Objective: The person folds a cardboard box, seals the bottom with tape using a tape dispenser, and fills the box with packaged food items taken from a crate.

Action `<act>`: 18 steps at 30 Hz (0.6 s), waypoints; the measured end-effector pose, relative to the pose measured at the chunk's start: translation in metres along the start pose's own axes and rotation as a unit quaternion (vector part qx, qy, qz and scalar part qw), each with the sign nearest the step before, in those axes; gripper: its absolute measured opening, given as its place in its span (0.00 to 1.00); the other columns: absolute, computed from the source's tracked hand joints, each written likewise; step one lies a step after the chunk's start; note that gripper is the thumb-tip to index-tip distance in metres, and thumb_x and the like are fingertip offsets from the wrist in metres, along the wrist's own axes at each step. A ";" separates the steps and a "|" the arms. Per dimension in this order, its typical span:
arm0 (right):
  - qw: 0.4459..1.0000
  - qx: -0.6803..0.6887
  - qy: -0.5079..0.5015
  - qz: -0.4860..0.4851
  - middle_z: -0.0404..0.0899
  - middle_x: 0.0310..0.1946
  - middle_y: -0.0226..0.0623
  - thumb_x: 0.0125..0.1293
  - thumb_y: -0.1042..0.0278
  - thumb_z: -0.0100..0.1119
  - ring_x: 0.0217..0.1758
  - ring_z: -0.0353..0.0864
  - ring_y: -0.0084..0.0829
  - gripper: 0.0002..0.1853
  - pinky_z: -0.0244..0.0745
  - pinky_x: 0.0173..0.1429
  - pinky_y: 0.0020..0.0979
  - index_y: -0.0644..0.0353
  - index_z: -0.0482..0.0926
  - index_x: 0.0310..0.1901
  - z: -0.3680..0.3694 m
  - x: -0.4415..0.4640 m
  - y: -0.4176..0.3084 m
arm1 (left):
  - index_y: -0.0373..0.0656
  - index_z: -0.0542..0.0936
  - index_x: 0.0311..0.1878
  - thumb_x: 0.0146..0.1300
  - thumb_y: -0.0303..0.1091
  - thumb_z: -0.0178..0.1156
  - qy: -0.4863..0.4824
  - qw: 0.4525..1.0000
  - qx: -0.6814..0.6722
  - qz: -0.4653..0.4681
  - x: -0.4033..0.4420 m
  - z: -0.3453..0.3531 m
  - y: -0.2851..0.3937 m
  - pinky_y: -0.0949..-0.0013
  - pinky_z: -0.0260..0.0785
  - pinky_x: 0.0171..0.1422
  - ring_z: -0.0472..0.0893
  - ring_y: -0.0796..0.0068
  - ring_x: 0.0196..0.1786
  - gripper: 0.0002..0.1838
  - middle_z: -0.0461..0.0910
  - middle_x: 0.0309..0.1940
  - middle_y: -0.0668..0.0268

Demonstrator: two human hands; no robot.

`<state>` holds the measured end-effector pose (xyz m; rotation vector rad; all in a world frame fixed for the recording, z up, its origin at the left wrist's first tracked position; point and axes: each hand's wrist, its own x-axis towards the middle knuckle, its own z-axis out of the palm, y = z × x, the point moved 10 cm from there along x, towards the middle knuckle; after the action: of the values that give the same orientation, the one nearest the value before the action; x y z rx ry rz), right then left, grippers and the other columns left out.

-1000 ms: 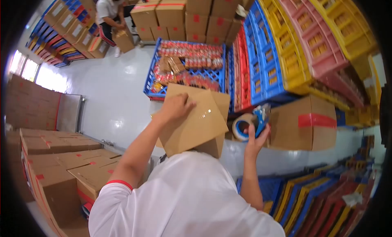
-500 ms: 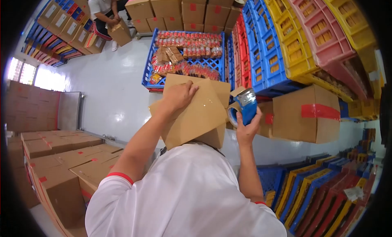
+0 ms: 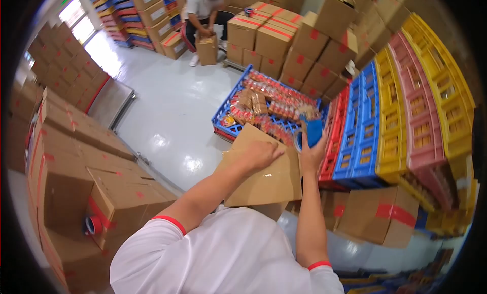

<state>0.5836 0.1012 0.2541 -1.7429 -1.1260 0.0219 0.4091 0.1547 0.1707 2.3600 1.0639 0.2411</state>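
Note:
A cardboard box [image 3: 269,185] with its top flaps folded over stands right in front of my body. My left hand [image 3: 263,154] lies on top of the flaps, fingers stretched toward the right and pressing on the cardboard. At the box's right far corner, my right hand [image 3: 311,151] grips a blue tape dispenser [image 3: 315,132] held upright. Part of the tape roll shows to the left of the dispenser body. Beyond the box sits a blue crate [image 3: 223,122] with several red-and-clear wrapped packs [image 3: 284,110] inside.
Stacked crates in red, blue [image 3: 359,126], pink and yellow [image 3: 439,86] rise on the right. A taped carton [image 3: 373,215] lies below them. Cartons [image 3: 122,185] stand at left, with a red tape roll [image 3: 93,225] on one. A co-worker [image 3: 205,15] sits at the back handling a carton [image 3: 207,50].
My view has turned and tilted, so the surroundings appear rotated. My right hand has moved the tape dispenser to the box's far side. My left hand remains on the flaps.

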 end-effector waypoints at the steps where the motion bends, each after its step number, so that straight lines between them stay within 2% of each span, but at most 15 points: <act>1: 1.000 0.002 0.006 -0.020 0.83 0.50 0.53 0.66 0.59 0.75 0.53 0.85 0.51 0.33 0.78 0.60 0.43 0.66 0.71 0.65 0.000 -0.006 0.003 | 0.37 0.81 0.48 0.80 0.56 0.46 0.015 1.000 -0.003 -0.011 -0.001 -0.006 -0.002 0.43 0.75 0.54 0.85 0.40 0.45 0.28 0.87 0.41 0.44; 5: 0.998 0.056 -0.015 0.003 0.83 0.51 0.47 0.68 0.60 0.73 0.53 0.83 0.45 0.30 0.77 0.61 0.41 0.66 0.72 0.65 -0.006 -0.022 0.011 | 0.37 0.81 0.46 0.80 0.57 0.46 0.006 1.000 -0.007 0.004 -0.007 -0.011 0.007 0.42 0.75 0.52 0.85 0.39 0.43 0.29 0.86 0.38 0.44; 6: 0.980 0.165 -0.047 0.102 0.82 0.51 0.44 0.71 0.60 0.71 0.53 0.82 0.41 0.28 0.76 0.61 0.39 0.66 0.72 0.65 -0.005 -0.034 0.024 | 0.37 0.81 0.46 0.80 0.57 0.45 0.006 1.000 -0.008 0.007 -0.007 -0.014 0.009 0.42 0.75 0.51 0.85 0.39 0.43 0.30 0.86 0.38 0.44; 7: 0.939 0.268 -0.082 0.199 0.81 0.52 0.42 0.73 0.60 0.69 0.53 0.81 0.37 0.26 0.75 0.61 0.37 0.66 0.72 0.64 0.000 -0.051 0.038 | 0.37 0.81 0.46 0.80 0.57 0.45 0.015 1.000 -0.007 0.006 -0.007 -0.017 0.009 0.42 0.75 0.51 0.85 0.39 0.43 0.30 0.86 0.38 0.44; 9: 0.929 0.304 -0.113 0.180 0.79 0.52 0.37 0.78 0.57 0.63 0.50 0.79 0.28 0.25 0.76 0.55 0.32 0.66 0.73 0.66 0.000 -0.078 0.056 | 0.38 0.83 0.45 0.79 0.60 0.46 0.008 1.000 -0.012 0.010 -0.008 -0.017 0.011 0.41 0.75 0.51 0.86 0.40 0.43 0.31 0.87 0.38 0.46; 11: 0.920 0.330 -0.100 0.185 0.78 0.51 0.32 0.81 0.54 0.57 0.41 0.79 0.21 0.26 0.79 0.44 0.25 0.65 0.71 0.69 -0.010 -0.105 0.032 | 0.38 0.83 0.44 0.79 0.60 0.46 0.007 1.000 -0.011 0.008 -0.003 -0.012 0.008 0.42 0.75 0.51 0.86 0.40 0.44 0.31 0.87 0.39 0.46; 12: 0.920 0.332 -0.098 0.185 0.78 0.51 0.32 0.81 0.54 0.57 0.41 0.79 0.21 0.26 0.79 0.44 0.25 0.65 0.71 0.69 -0.014 -0.114 0.036 | 0.38 0.83 0.44 0.79 0.60 0.47 0.000 1.000 -0.010 0.007 0.000 -0.006 0.006 0.42 0.76 0.51 0.86 0.40 0.44 0.31 0.87 0.39 0.46; 14: 0.909 0.291 -0.207 0.215 0.78 0.47 0.33 0.80 0.49 0.56 0.42 0.80 0.24 0.29 0.78 0.42 0.28 0.67 0.71 0.69 -0.003 -0.139 0.042 | 0.38 0.83 0.44 0.79 0.60 0.46 0.003 1.000 -0.023 0.005 0.003 0.000 0.003 0.42 0.75 0.52 0.85 0.39 0.45 0.31 0.87 0.39 0.45; 16: 0.919 0.267 -0.208 0.200 0.79 0.46 0.33 0.80 0.49 0.56 0.40 0.81 0.24 0.29 0.78 0.41 0.29 0.67 0.71 0.69 -0.008 -0.140 0.034 | 0.37 0.83 0.44 0.80 0.59 0.46 0.005 0.999 -0.037 0.005 0.001 -0.001 0.009 0.42 0.75 0.53 0.84 0.37 0.45 0.31 0.87 0.40 0.44; 18: 0.923 0.264 -0.201 0.196 0.81 0.42 0.34 0.79 0.51 0.59 0.35 0.82 0.25 0.29 0.79 0.41 0.29 0.66 0.71 0.70 -0.010 -0.140 0.030 | 0.37 0.84 0.48 0.80 0.58 0.47 -0.006 0.999 -0.050 -0.019 -0.003 -0.004 0.007 0.44 0.74 0.57 0.84 0.39 0.49 0.31 0.86 0.42 0.44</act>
<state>0.5300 -0.0030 0.1716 -1.4656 -0.9160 0.8870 0.4103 0.1506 0.1775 2.2473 1.0650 0.2608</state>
